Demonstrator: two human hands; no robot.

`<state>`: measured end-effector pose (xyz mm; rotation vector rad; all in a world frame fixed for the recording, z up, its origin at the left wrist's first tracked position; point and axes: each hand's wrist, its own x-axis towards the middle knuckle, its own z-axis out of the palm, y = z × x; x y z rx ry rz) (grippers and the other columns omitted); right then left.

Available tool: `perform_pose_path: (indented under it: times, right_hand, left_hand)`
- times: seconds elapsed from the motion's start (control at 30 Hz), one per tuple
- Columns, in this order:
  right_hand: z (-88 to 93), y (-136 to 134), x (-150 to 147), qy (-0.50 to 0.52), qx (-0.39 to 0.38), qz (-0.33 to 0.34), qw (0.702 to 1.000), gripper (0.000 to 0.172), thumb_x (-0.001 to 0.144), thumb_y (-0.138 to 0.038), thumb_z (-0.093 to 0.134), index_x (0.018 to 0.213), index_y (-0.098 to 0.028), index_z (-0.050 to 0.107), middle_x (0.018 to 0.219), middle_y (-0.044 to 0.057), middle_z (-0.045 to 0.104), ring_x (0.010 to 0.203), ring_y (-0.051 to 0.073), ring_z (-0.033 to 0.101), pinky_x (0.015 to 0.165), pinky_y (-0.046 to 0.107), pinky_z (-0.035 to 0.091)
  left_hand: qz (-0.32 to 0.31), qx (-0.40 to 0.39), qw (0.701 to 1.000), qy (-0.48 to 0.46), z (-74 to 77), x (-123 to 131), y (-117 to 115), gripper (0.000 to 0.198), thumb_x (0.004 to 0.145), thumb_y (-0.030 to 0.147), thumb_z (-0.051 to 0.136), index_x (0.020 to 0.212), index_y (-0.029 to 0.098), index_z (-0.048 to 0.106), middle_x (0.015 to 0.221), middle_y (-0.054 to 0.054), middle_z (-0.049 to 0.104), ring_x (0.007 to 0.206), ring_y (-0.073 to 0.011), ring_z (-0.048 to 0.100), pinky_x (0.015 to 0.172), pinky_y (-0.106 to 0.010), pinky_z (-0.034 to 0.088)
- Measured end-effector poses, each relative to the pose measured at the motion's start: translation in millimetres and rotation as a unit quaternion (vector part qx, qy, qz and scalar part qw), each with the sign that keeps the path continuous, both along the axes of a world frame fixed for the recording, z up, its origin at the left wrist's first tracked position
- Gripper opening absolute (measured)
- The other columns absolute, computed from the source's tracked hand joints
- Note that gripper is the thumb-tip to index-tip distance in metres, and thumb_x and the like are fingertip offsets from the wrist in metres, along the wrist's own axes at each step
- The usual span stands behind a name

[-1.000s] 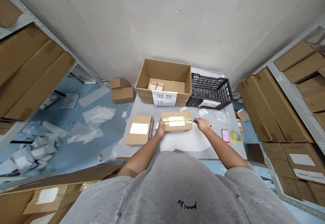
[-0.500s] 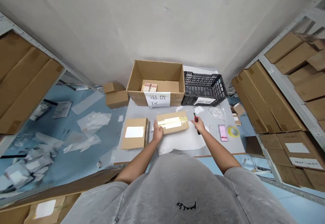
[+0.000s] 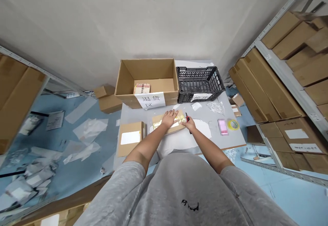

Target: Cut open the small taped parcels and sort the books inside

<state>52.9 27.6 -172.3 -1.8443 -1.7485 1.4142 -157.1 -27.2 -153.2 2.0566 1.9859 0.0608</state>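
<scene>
1. Across the middle of the scene stands the table (image 3: 234,139), with everything being handled on it.
2. At its far side, left of centre, sits the large carton (image 3: 171,98), open-topped, with a sign on its near wall. One printed packet (image 3: 142,88) lies inside.
3. Just right of it is the black plastic crate (image 3: 184,98), also with a sheet on its near wall.
4. On the near middle lies the white paper (image 3: 184,140), spread under part of the work.
5. At the near left rests the labelled box (image 3: 130,137); it looks closed and apart from both hands, so I judge it not yet dealt with.
6. Right of that, near the centre, is the taped box (image 3: 174,127), partly on the paper. Shiny tape and a label run along its top. It seems shut, with nothing taken out; whether the tape is slit cannot be told under the hand. The work on it looks unfinished.
7. On its top lies the left hand (image 3: 169,118), fingers spread flat, gripping nothing.
8. At its right end is the right hand (image 3: 189,125), fingers closed around the red-and-black cutter (image 3: 187,118), whose tip points far.
9. Farther right lie the phone (image 3: 222,127) and, smallest, the tape roll (image 3: 233,125), both untouched.
</scene>
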Motion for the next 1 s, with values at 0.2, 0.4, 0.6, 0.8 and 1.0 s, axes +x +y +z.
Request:
perform_pose_path:
  times: [0.2, 0.4, 0.6, 0.8, 1.0]
  right_hand:
    - [14.8, -7.1, -4.2, -0.072, 0.018, 0.026, 0.997, 0.056, 0.079, -0.047, 0.093, 0.119, -0.024, 0.063, 0.098, 0.001, 0.074, 0.094, 0.024, 0.073, 0.082, 0.029, 0.054]
    - [32.7, -16.1, 0.8, -0.032, -0.002, -0.028, 0.999, 0.017, 0.109, -0.037, 0.059, 0.121, -0.025, 0.057, 0.091, 0.003, 0.073, 0.073, 0.021, 0.074, 0.068, 0.029, 0.058]
    - [49.6, -17.0, -2.0, 0.077, -0.115, -0.113, 0.984, 0.024, 0.112, -0.050, 0.055, 0.119, -0.027, 0.054, 0.068, -0.005, 0.062, 0.053, 0.019, 0.067, 0.055, 0.028, 0.060]
    - [56.9, -26.6, -19.2, 0.100, -0.168, -0.091, 0.977, 0.032, 0.114, -0.054, 0.049, 0.122, -0.024, 0.056, 0.063, -0.003, 0.064, 0.054, 0.024, 0.071, 0.056, 0.033, 0.062]
    - [58.7, -31.5, -23.7, 0.056, -0.121, -0.055, 0.990, 0.037, 0.115, -0.059, 0.047, 0.123, -0.025, 0.059, 0.061, -0.003, 0.062, 0.047, 0.024, 0.067, 0.049, 0.032, 0.057]
  left_hand:
    - [-0.012, -0.016, 0.999, 0.043, -9.6, 6.5, 6.8, 0.070, 0.114, 0.043, 0.046, 0.175, 0.010, 0.041, 0.177, -0.032, 0.038, 0.165, -0.0467, 0.038, 0.133, -0.064, 0.028]
    - [-0.029, 0.026, 0.999, 0.032, -9.0, 17.9, 7.4, 0.066, 0.113, 0.037, 0.040, 0.171, 0.005, 0.046, 0.180, -0.028, 0.035, 0.167, -0.0434, 0.034, 0.135, -0.063, 0.026]
    - [-0.030, 0.017, 0.999, 0.030, -4.6, 20.2, 10.2, 0.067, 0.113, 0.044, 0.046, 0.173, 0.014, 0.044, 0.177, -0.028, 0.040, 0.157, -0.0435, 0.046, 0.130, -0.064, 0.035]
    - [-0.007, 0.010, 1.000, -0.006, -7.7, 27.1, 11.8, 0.062, 0.115, 0.036, 0.042, 0.171, 0.012, 0.046, 0.177, -0.030, 0.038, 0.162, -0.0447, 0.042, 0.132, -0.068, 0.027]
    - [-0.008, 0.018, 0.999, -0.042, -9.0, 25.6, 6.7, 0.064, 0.114, 0.038, 0.041, 0.173, 0.014, 0.044, 0.178, -0.028, 0.038, 0.163, -0.0435, 0.038, 0.134, -0.069, 0.024]
